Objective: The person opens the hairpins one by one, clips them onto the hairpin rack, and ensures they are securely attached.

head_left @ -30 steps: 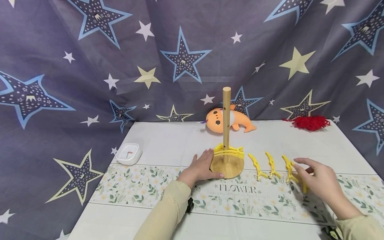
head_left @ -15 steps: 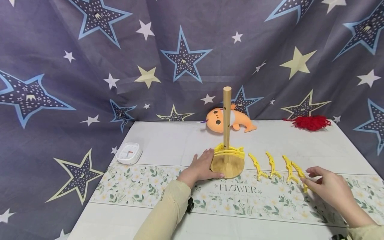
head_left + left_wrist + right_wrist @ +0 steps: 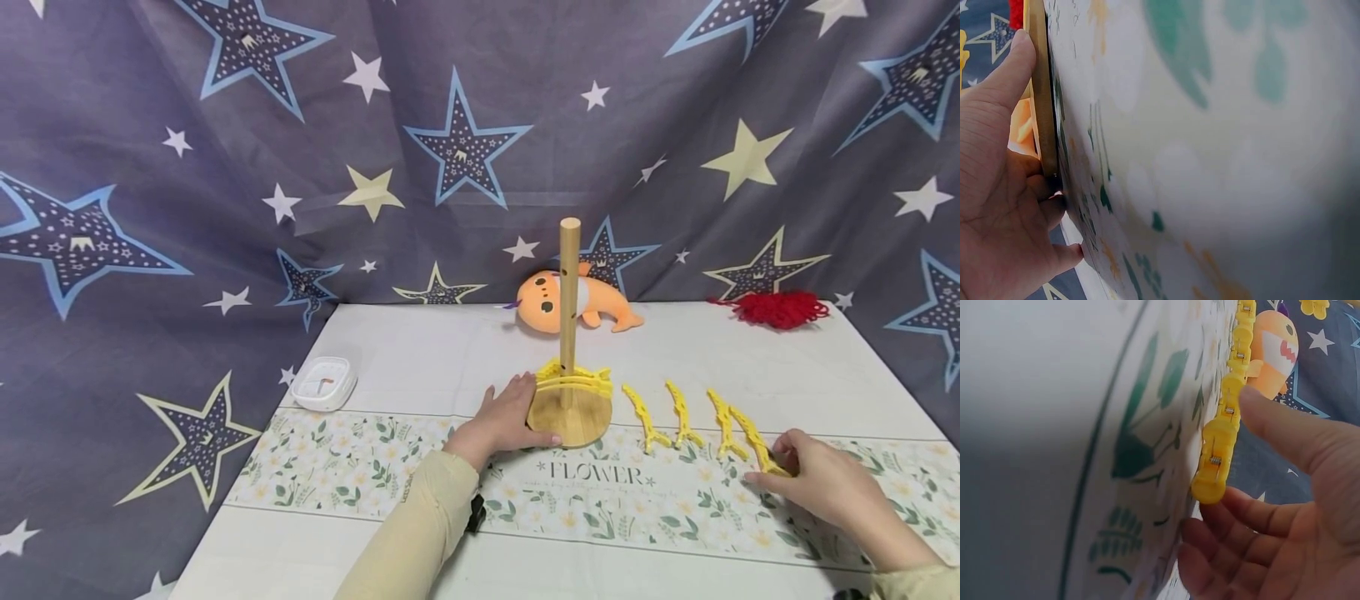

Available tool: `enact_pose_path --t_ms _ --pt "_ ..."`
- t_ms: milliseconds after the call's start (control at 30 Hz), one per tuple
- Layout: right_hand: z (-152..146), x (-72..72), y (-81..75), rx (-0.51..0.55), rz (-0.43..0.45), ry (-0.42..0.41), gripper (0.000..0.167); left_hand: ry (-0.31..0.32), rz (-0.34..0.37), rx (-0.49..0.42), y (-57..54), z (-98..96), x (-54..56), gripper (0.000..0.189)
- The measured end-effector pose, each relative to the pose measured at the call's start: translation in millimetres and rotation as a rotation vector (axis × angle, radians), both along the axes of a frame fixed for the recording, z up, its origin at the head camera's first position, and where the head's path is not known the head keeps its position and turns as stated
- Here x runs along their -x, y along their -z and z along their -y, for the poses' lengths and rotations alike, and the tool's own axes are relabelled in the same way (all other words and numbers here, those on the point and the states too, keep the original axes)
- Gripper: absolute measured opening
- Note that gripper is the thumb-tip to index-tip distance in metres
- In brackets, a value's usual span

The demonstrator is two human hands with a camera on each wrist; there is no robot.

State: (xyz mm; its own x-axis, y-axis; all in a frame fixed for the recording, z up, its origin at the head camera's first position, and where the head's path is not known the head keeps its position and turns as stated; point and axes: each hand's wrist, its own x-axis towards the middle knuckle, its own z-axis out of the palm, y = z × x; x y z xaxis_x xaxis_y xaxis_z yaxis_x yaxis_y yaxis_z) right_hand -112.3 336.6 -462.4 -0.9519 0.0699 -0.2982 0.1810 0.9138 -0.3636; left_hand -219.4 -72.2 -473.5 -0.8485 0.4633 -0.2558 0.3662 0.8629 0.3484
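Note:
A wooden stand (image 3: 569, 308) with a tall upright post and a round base is in the middle of the head view. My left hand (image 3: 501, 421) grips the left side of that base, thumb at its front rim; the left wrist view shows the thumb (image 3: 1013, 69) along the edge. Several yellow plastic clips lie on the base behind my fingers. To the right, more yellow clips lie in a row on the cloth. My right hand (image 3: 828, 483) holds the near end of the rightmost yellow clip (image 3: 752, 437) between thumb and fingers; metal springs show on the clips (image 3: 1219, 440) in the right wrist view.
An orange plush toy (image 3: 611, 304) lies behind the stand. A red yarn bundle (image 3: 780, 310) is at the back right, and a white square clock (image 3: 324, 383) stands at the left. A floral strip (image 3: 360, 467) crosses the white table, and a star-patterned curtain (image 3: 450, 250) hangs behind.
My right hand has slid from the far end of the rightmost clip toward its near end. The clip's near end has swung right. My left hand stays on the base.

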Motion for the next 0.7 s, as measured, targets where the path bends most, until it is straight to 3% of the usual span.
enact_pose_path --t_ms 100,300,433,700 --pt "0 0.4 1.9 -0.007 0.035 -0.010 0.075 0.001 0.000 0.003 -0.4 0.2 0.5 0.112" --pt "-1 -0.5 3.0 -0.007 0.013 -0.042 0.052 0.003 -0.002 0.001 -0.9 -0.1 0.7 0.113" --pt "-3 0.4 -1.4 -0.014 0.004 -0.052 0.053 0.004 0.000 0.002 -3.0 0.0 -0.2 0.113" --pt "-5 2.4 -11.1 -0.056 -0.131 -0.016 0.050 0.000 -0.003 -0.003 -2.8 -0.3 -1.0 0.112"
